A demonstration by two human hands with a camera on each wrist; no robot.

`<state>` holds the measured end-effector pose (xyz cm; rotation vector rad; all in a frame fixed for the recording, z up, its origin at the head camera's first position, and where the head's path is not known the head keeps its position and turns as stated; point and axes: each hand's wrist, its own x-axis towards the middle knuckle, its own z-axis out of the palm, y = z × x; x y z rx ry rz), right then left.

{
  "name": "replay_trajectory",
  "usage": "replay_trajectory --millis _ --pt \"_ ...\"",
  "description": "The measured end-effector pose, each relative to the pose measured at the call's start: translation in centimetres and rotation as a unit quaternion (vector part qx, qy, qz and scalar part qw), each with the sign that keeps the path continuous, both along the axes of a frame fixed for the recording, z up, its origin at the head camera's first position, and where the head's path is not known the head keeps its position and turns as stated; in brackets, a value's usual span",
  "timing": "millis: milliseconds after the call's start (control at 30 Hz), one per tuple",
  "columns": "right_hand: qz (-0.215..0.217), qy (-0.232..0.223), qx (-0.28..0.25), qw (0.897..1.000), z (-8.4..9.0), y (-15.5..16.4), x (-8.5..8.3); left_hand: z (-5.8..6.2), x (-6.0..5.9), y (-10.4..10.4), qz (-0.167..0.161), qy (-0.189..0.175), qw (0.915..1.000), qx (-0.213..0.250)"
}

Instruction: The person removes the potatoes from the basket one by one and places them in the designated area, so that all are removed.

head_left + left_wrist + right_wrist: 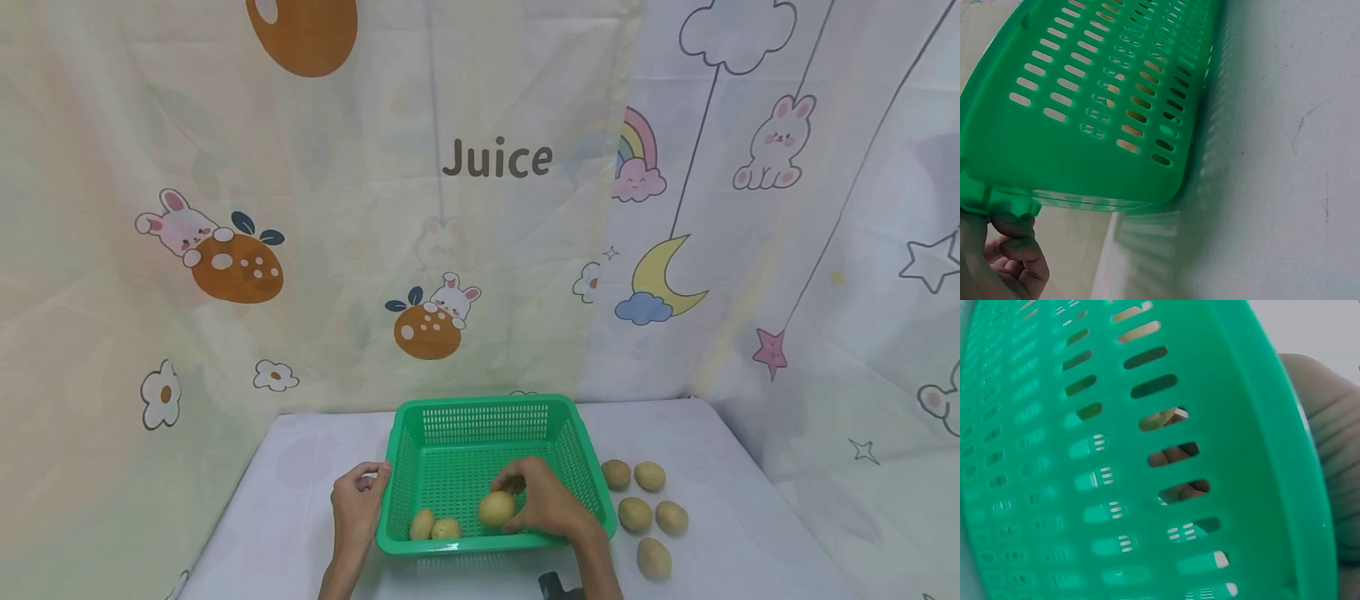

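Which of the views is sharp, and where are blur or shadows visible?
Head view: evenly lit and sharp, the basket and potatoes clear. Left wrist view: the basket throws a soft slotted shadow on the table. Right wrist view: the basket wall fills the picture, blurred.

light: bright, even, soft from above in my head view | shadows: faint, only a pale one beside my basket (1085, 94) on the tablecloth (1285, 156) | glare: none | blur: both wrist views soft, basket wall (1116, 456) too close, out of focus | edges: slight wide-angle bend
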<state>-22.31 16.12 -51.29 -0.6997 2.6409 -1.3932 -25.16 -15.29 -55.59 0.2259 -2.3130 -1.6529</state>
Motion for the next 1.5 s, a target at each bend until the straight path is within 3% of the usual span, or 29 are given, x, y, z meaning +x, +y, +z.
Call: replay_trajectory --millis 933,1500 --pt "-0.026 0.014 0.026 0.999 0.7 1.8 0.4 -0.1 0.1 -0.1 -0.003 0.002 1.0 -0.003" --pt "-0.03 0.024 0.013 0.999 1.8 3.2 1.7 0.0 -0.1 -0.1 -0.005 -0.008 0.9999 -0.004"
